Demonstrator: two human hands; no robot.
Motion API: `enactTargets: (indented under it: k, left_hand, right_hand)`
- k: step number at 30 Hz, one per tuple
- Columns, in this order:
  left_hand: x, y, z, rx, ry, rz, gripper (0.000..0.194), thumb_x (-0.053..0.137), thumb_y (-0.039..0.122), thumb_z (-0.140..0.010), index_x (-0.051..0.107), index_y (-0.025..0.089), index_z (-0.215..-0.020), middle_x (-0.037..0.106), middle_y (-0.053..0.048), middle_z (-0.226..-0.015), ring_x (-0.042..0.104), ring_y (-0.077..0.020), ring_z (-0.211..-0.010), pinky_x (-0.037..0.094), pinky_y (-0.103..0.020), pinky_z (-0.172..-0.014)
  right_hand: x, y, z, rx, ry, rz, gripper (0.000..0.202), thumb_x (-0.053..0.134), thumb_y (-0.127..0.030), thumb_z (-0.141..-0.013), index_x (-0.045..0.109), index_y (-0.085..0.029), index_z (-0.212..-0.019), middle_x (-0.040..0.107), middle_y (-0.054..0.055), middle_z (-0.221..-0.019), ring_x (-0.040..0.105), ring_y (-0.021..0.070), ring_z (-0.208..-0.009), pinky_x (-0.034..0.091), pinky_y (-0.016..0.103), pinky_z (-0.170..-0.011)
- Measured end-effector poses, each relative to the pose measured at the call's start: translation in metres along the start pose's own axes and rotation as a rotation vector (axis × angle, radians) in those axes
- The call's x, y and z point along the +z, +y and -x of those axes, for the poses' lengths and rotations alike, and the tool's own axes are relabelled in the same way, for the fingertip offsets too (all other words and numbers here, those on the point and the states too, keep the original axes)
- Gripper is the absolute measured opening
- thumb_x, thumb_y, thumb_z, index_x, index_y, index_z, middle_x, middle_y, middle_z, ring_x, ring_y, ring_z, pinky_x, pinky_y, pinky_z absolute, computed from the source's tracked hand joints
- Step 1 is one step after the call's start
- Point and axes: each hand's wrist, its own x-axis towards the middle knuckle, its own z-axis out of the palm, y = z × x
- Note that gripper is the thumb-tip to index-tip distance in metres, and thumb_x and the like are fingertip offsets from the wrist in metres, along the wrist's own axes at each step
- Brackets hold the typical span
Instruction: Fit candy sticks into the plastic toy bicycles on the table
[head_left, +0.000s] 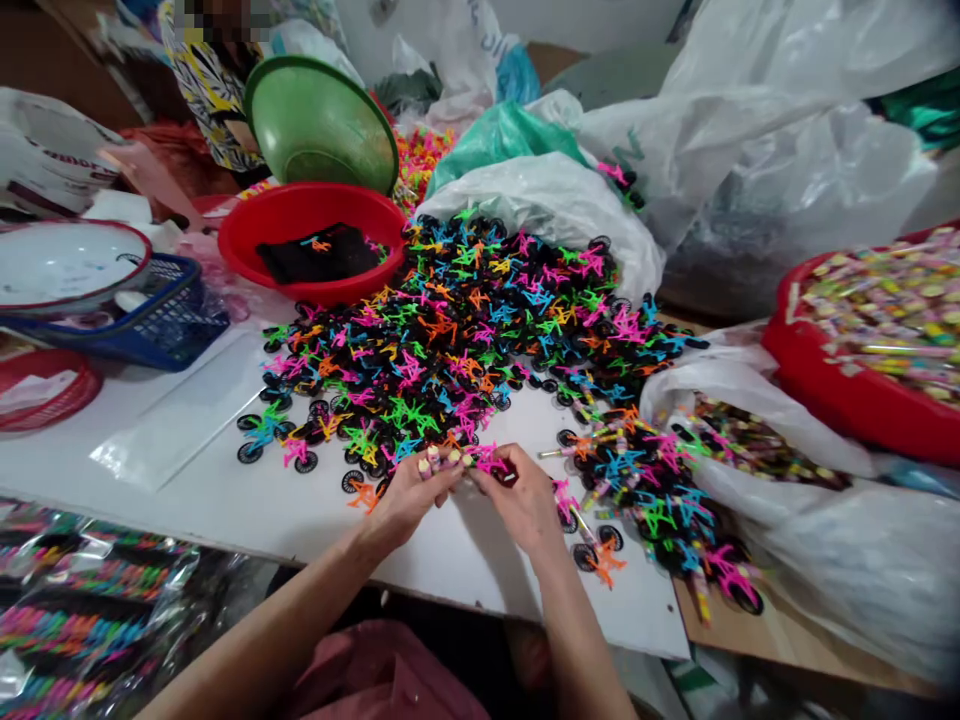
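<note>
- The left hand (409,492) and the right hand (525,495) meet at the lower centre of the frame, over the white board (225,500). Together they pinch a small pink toy bicycle (491,460) and what looks like a few thin rolled sticks (442,462) — both hands are closed around these pieces, fingertips nearly touching.
- I think the grip is delicate: the pieces are tiny and held only by the fingertips, so one may slip and fall into the big pile of bicycles (465,330) just above the hands, where it is lost among the same colours.
- A forearm moving sideways can sweep the loose bicycles at the lower right off the board's edge, since some lie very near to it.
- The open plastic bag (750,440) at the right can sag and spill its content.
- Hard to make out: how many sticks the left hand holds, and whether the bicycle is whole — the fingers cover it.
- The dark content of the red bowl (307,215) at the upper left is unclear.
- A person at the top left, behind the green bowl (322,125), is cut off by the frame.
- The red tray (840,400) at the right edge is only partly visible.
</note>
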Motion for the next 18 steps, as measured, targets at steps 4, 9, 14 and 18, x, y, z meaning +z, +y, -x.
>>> enactTargets:
  k: [4,9,14,18]
  left_hand:
    - [-0.014,0.007,0.008,0.023,0.002,-0.048,0.027,0.067,0.038,-0.072,0.062,0.012,-0.079,0.045,0.003,-0.059,0.035,-0.0054,-0.049,0.025,-0.019,-0.043]
    - [-0.022,0.012,0.016,0.009,0.036,-0.024,0.028,0.071,0.036,-0.069,0.064,0.012,-0.082,0.047,0.003,-0.058,0.035,-0.0049,-0.048,0.025,-0.019,-0.044]
    - [-0.011,0.015,0.018,0.000,-0.024,-0.049,0.028,0.072,0.036,-0.067,0.066,0.014,-0.082,0.050,0.002,-0.058,0.036,-0.0056,-0.049,0.026,-0.019,-0.045]
    - [-0.018,0.004,0.023,-0.045,0.043,-0.033,0.025,0.075,0.039,-0.062,0.065,0.016,-0.067,0.048,0.002,-0.050,0.034,-0.0064,-0.042,0.024,-0.022,-0.041]
  right_hand:
    - [0.012,-0.006,0.002,-0.009,-0.072,-0.232,0.027,0.060,-0.044,-0.076,0.060,-0.017,-0.073,0.053,-0.002,-0.060,0.044,0.0113,-0.056,0.036,0.022,-0.051]
    - [0.017,-0.011,-0.004,0.038,-0.215,-0.357,0.028,0.062,-0.044,-0.075,0.056,-0.018,-0.068,0.047,-0.004,-0.056,0.038,0.0088,-0.052,0.032,0.020,-0.048]
    - [0.017,-0.012,0.004,0.084,-0.195,-0.404,0.031,0.063,-0.045,-0.073,0.051,-0.018,-0.065,0.042,-0.005,-0.053,0.036,0.0088,-0.051,0.031,0.020,-0.048]
    - [0.011,-0.008,0.012,0.092,-0.146,-0.280,0.037,0.058,-0.050,-0.074,0.043,-0.019,-0.060,0.035,-0.006,-0.053,0.033,0.0093,-0.050,0.028,0.021,-0.047]
